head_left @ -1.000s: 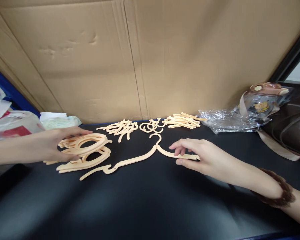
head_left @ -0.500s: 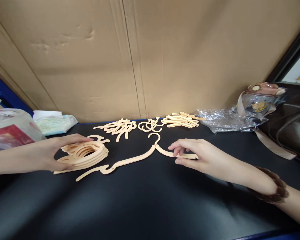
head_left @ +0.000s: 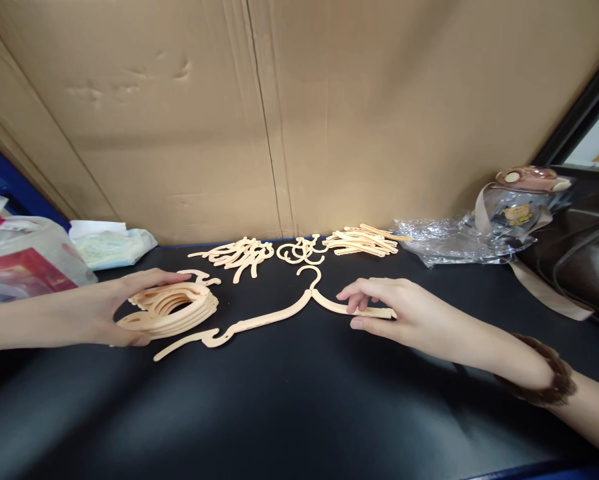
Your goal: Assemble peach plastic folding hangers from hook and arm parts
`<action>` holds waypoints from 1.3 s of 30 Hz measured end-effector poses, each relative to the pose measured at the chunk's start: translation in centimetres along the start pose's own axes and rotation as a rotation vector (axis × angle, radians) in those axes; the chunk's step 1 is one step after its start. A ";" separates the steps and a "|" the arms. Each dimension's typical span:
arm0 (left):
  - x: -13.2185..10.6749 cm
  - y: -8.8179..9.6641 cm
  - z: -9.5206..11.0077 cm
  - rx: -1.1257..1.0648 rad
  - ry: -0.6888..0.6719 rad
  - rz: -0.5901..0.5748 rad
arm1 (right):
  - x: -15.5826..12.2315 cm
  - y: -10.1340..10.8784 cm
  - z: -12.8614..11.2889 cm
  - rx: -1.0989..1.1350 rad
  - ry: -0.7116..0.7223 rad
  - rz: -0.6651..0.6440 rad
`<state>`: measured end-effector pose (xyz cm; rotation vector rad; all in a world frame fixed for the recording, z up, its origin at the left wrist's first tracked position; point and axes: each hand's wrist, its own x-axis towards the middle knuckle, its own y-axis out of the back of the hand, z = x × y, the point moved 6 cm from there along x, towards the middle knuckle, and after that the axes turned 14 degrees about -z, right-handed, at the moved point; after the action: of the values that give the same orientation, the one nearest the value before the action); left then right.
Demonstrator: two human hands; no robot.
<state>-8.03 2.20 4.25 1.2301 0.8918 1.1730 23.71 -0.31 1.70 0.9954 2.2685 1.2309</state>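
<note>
My left hand (head_left: 112, 307) grips a stack of cream folded hangers (head_left: 184, 313) from its left side, thumb at the near edge and fingers across the far side. To the right, an unfolded hanger (head_left: 274, 317) of the same cream plastic lies flat on the black table, its hook (head_left: 310, 272) pointing away from me. Its left arm ends in a notch and a curved end piece (head_left: 179, 345) just in front of the stack. Over the hanger's right arm, my right hand (head_left: 386, 303) is closed, thumb on the near side and fingers curled; they hide part of that arm.
Along the back lie a pile of curved cream pieces (head_left: 242, 255), loose hooks (head_left: 302, 250) and a pile of straight arm pieces (head_left: 363, 241). Crumpled clear plastic (head_left: 444, 241) and a strapped bottle (head_left: 516, 200) are at right. Packets (head_left: 112, 247) and a bag (head_left: 29, 253) stand left, cardboard (head_left: 329, 120) behind.
My left hand has shifted slightly right, and a piece that stuck out at the stack's lower left no longer shows there. My right hand and the unfolded hanger stay nearly still.
</note>
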 end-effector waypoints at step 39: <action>-2.8 -6.7 14.6 0.343 -0.399 -0.137 | -3.4 1.8 4.1 -0.533 -0.483 -0.154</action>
<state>6.60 -3.38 -0.30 1.5836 0.8766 0.6457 29.23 0.22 0.92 0.7865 1.5073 1.2643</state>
